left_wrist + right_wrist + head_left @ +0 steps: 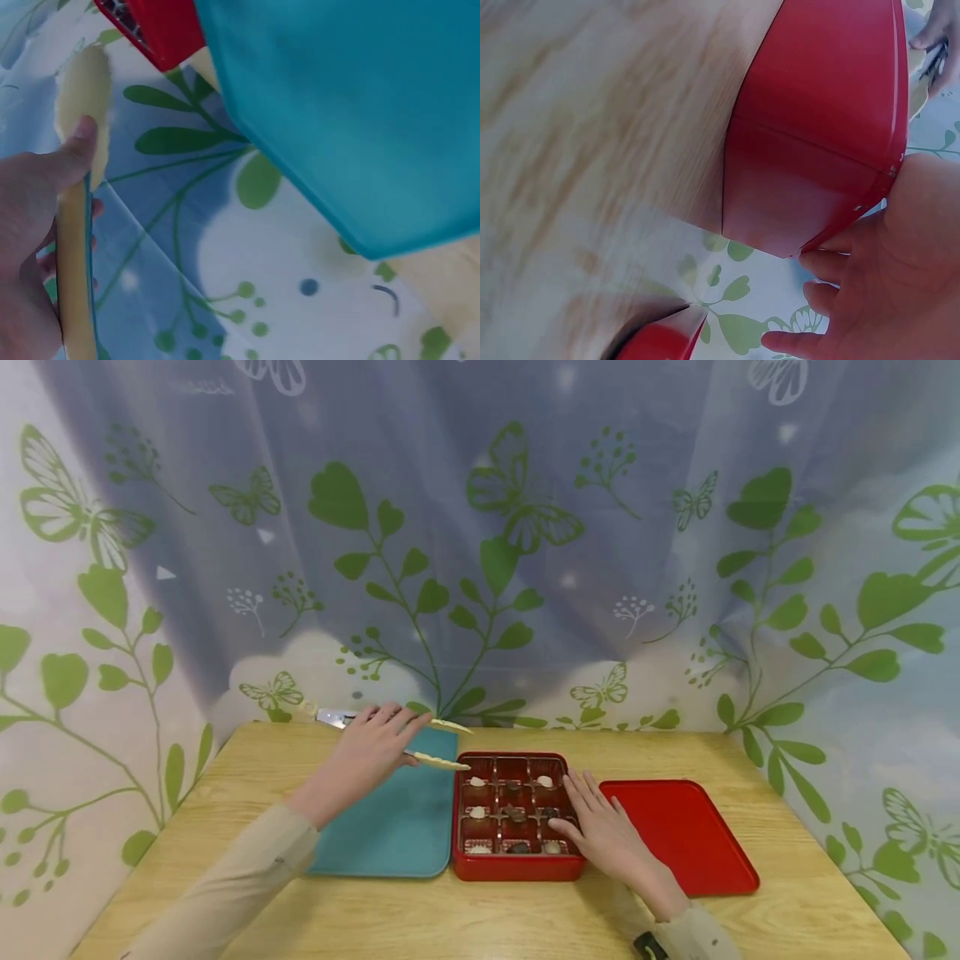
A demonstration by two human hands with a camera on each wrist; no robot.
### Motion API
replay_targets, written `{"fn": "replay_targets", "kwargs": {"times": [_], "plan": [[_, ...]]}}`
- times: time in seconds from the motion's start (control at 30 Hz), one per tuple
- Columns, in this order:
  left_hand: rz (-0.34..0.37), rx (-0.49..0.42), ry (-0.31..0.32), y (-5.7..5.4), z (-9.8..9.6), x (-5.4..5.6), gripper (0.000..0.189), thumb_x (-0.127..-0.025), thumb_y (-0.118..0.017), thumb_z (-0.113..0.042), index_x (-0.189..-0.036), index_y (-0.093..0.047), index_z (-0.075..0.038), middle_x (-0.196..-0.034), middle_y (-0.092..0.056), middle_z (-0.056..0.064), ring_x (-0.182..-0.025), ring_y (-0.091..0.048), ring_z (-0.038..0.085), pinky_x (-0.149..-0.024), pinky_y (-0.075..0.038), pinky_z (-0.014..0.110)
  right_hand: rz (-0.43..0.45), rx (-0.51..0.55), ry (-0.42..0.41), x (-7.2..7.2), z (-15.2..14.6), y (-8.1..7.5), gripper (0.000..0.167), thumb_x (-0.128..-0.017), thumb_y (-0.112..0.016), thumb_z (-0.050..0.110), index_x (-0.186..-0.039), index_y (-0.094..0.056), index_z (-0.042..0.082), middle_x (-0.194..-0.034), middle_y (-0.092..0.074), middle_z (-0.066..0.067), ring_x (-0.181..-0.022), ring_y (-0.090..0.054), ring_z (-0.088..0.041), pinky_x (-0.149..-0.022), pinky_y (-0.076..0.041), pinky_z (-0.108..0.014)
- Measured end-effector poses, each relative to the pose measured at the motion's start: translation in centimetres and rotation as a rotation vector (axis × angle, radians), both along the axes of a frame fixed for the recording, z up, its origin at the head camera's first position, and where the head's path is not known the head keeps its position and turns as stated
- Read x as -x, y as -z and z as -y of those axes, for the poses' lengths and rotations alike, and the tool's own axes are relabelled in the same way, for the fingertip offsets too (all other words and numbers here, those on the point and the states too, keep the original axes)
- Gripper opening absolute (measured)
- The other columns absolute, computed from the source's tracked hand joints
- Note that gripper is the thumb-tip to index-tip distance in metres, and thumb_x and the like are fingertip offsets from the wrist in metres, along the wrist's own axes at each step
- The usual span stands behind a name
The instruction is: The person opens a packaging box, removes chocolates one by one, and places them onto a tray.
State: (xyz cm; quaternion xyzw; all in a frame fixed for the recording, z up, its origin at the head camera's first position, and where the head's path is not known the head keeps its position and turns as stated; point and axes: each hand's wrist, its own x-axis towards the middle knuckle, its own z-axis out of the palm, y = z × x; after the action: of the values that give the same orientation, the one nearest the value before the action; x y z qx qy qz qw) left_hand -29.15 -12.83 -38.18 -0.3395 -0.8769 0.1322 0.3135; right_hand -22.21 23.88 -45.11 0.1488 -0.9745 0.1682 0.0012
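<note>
My left hand [375,745] grips a pair of metal tongs with cream-coloured tips [441,762]. The tips are spread apart, with nothing between them, over the back left corner of a red square box [517,868]. Inside the box a clear divided insert holds small chocolates, white ones [477,812] and dark ones [514,813], in its compartments. Fingers straight, my right hand [611,839] rests along the box's right rim; the right wrist view shows its fingers against the box wall [817,112]. In the left wrist view the thumb lies along the tongs [77,262].
A turquoise tray [390,839] lies directly left of the box, partly under my left forearm. On the right, a red lid [675,835] lies flat on the wooden table [420,922]. Behind the table hangs a curtain [420,435] with green leaves and butterflies.
</note>
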Motion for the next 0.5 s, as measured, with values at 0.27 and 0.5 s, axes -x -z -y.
{"fn": "replay_targets", "kwargs": {"times": [0.27,0.5], "plan": [[-0.007,0.176,0.034,-1.2,-4.0,1.6,0.064,-0.08,-0.081,-0.044,-0.137,-0.063,-0.024,-0.125,-0.065,-0.002,-0.119,-0.056,0.023,-0.103,-0.046,0.039,0.001,-0.001,0.008,0.0,-0.1,0.1,0.08,-0.103,-0.051,0.05,-0.161,-0.023,0.003,-0.168,-0.013,-0.015,-0.155,-0.01,-0.038,-0.118,-0.016,-0.068],[-0.032,0.342,0.034,-1.9,-7.1,2.5,0.036,-0.093,-0.076,-0.021,-0.127,-0.071,-0.031,-0.121,-0.068,-0.008,-0.117,-0.057,0.019,-0.106,-0.042,0.037,0.01,0.011,0.001,0.1,-0.2,0.2,0.08,-0.103,-0.051,0.049,-0.161,-0.022,0.002,-0.168,-0.012,-0.015,-0.155,-0.009,-0.037,-0.118,-0.015,-0.068]]}}
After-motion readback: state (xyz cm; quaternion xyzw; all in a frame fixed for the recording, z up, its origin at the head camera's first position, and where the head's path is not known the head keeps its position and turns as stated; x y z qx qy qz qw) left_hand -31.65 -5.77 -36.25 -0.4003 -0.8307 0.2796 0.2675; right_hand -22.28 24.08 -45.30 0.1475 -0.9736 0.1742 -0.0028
